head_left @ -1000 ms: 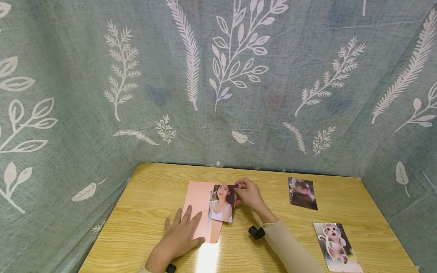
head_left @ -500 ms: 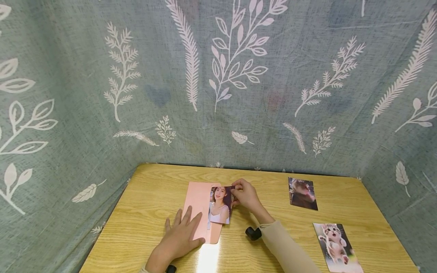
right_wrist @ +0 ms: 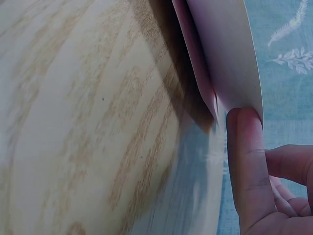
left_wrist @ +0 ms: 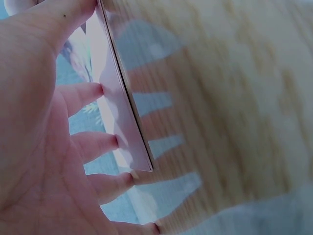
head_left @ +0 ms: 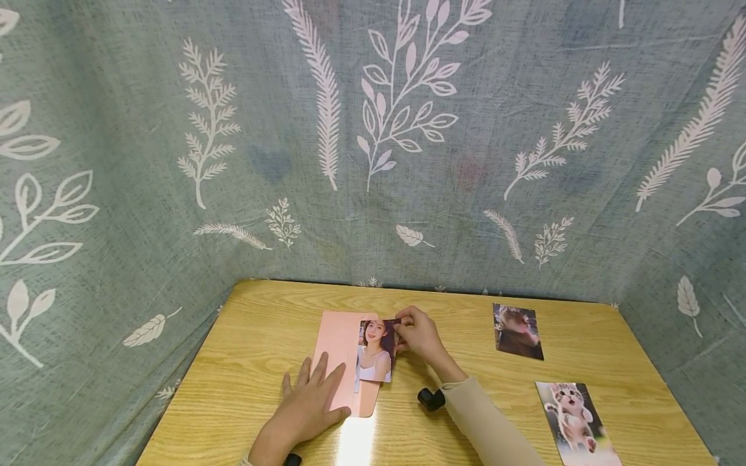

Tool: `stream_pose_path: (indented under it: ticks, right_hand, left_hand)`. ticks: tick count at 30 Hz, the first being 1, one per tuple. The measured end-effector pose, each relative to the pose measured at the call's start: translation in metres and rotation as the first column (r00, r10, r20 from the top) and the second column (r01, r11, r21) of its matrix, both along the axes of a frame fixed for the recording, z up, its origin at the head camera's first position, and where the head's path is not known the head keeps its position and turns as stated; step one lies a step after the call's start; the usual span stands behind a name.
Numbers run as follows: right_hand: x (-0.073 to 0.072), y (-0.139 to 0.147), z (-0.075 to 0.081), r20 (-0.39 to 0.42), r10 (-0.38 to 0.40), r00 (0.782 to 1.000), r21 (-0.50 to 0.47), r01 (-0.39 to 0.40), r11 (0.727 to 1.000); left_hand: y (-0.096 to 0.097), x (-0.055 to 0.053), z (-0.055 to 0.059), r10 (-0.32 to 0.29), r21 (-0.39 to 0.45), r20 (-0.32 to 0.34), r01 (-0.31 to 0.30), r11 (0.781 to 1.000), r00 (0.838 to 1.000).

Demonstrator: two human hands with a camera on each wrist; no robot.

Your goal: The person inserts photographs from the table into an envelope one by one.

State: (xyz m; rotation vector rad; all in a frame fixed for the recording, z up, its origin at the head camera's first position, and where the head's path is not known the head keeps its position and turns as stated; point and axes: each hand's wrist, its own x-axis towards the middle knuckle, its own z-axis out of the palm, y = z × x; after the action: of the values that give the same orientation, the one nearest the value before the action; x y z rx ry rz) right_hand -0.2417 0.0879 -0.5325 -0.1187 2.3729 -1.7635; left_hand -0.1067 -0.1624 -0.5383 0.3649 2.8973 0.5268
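Observation:
A pink envelope (head_left: 337,336) lies on the table, its flap out to the right. My left hand (head_left: 305,401) rests on its lower left part with fingers spread; the left wrist view shows the fingertips on the envelope (left_wrist: 122,117) near its edge. Over the flap side is a photo (head_left: 375,362) of a person in a white top. My right hand (head_left: 421,335) pinches its upper right edge between thumb and fingers. In the right wrist view, the photo's pale back (right_wrist: 230,54) stands tilted above the flap. A bluish strip under its left edge is too small to identify.
At the right lie a dark, glossy photo (head_left: 517,331) and a kitten photo (head_left: 574,421) nearer the front. The wooden table (head_left: 245,349) meets a green leaf-patterned cloth (head_left: 443,162) at the back and sides. Black wrist devices (head_left: 431,399) sit by both sleeves.
My right hand has moved slightly left and nearer with the photo, which now covers a bit more of the envelope's right side. The left hand has stayed in place.

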Motion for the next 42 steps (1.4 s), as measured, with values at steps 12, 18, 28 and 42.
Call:
stream_pose_path:
  ticks: [12,18,28,42]
  right_hand:
    - [0.000,-0.006,-0.005,0.013,-0.002,1.000,0.012,0.002,1.000]
    - [0.000,-0.010,-0.006,0.012,0.002,1.000,-0.001,-0.002,1.000]
    - [-0.001,-0.018,-0.008,0.020,0.013,1.000,-0.019,-0.013,1.000]
    - [-0.002,-0.030,-0.011,0.022,0.036,0.999,0.007,-0.036,0.999]
  left_hand:
    - [0.000,-0.001,-0.003,-0.005,-0.002,0.001,0.005,1.000,1.000]
    - [-0.001,-0.001,-0.004,-0.003,0.003,0.005,0.003,1.000,1.000]
    - [-0.001,-0.001,-0.002,-0.010,0.018,0.017,0.010,1.000,1.000]
    - [0.000,-0.001,0.001,-0.005,0.010,0.016,0.005,1.000,1.000]
